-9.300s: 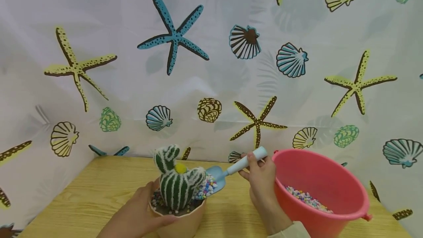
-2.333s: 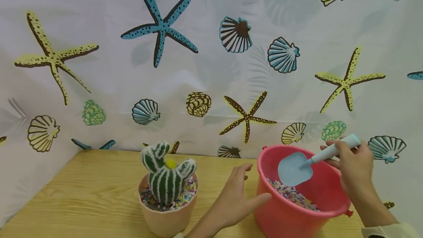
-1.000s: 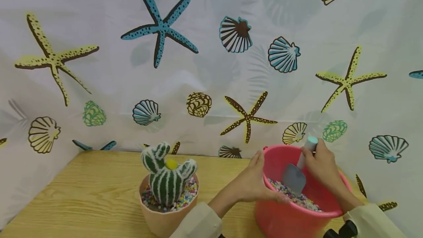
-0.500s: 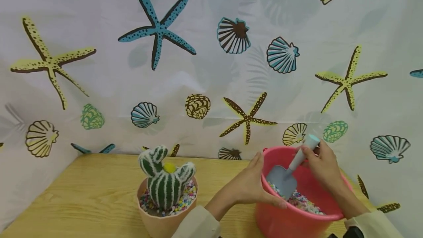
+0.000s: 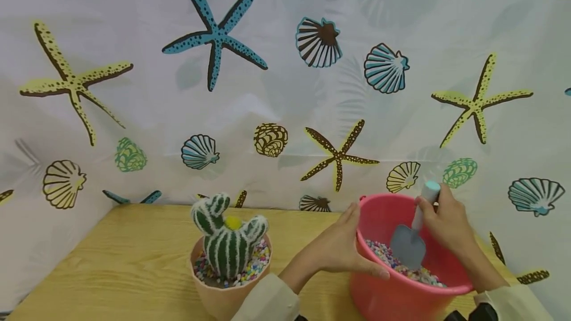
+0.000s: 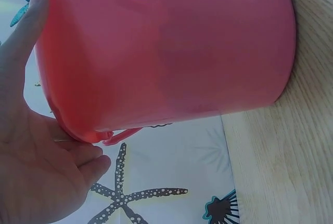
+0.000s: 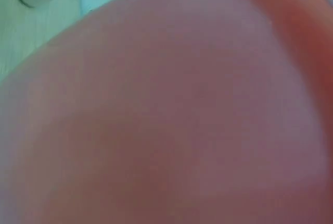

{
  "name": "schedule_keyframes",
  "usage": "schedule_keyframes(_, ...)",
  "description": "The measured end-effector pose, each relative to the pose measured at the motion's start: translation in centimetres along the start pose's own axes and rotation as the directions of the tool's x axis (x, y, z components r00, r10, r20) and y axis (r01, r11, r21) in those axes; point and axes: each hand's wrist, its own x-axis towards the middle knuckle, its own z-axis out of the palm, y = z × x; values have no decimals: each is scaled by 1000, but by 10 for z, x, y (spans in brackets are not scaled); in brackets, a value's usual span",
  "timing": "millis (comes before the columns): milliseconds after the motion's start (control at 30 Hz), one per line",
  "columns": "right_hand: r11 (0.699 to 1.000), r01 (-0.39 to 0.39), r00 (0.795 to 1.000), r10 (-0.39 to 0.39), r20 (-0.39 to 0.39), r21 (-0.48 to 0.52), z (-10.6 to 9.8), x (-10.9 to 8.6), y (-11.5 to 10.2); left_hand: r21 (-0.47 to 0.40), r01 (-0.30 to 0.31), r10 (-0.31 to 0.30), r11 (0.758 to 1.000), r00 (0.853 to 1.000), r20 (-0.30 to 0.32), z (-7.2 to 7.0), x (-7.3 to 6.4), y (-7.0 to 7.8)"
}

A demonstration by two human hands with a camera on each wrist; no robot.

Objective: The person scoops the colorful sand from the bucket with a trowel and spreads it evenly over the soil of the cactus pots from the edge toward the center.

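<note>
In the head view my right hand (image 5: 446,217) grips the handle of a light blue trowel (image 5: 408,246). Its blade points down inside a pink bucket (image 5: 401,296), against the colored pebbles (image 5: 383,254) at the bottom. My left hand (image 5: 332,246) is spread against the bucket's left side, thumb along the outside of the rim. In the left wrist view that same hand (image 6: 41,161) cups the rim, its fingers loosely bent beside it. The right wrist view is filled by the blurred bucket wall (image 7: 182,94); neither hand nor trowel is recognizable there.
To the left, a crocheted cactus (image 5: 227,249) with a yellow flower stands in a peach pot (image 5: 218,296), colored pebbles around its base. Pot and bucket share a wooden table (image 5: 116,261). A curtain (image 5: 276,98) printed with starfish and shells hangs behind.
Earlier the trowel tipped pebbles into the pot while my left hand held the pot. Both hands then moved right to the bucket. Since half a second ago, the blade has swung right across the pebbles.
</note>
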Motion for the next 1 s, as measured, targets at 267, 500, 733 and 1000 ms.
schedule_keyframes(267,991,-97,992,88,91,97,1,-5,-5,-20,-4,4,1000,1000,5,2,-1,1)
schedule_keyframes(500,887,-225,973,181,147,403,-3,-1,-3,-41,4,-5,999,1000,-7,1,0,1)
schedule_keyframes(733,712,-415,910,311,276,566,-6,2,9,-43,14,-14,999,1000,13,0,-3,-3)
schedule_keyframes(1000,567,-520,851,408,330,639,-13,4,20,-49,-4,5,999,1000,22,0,0,-1)
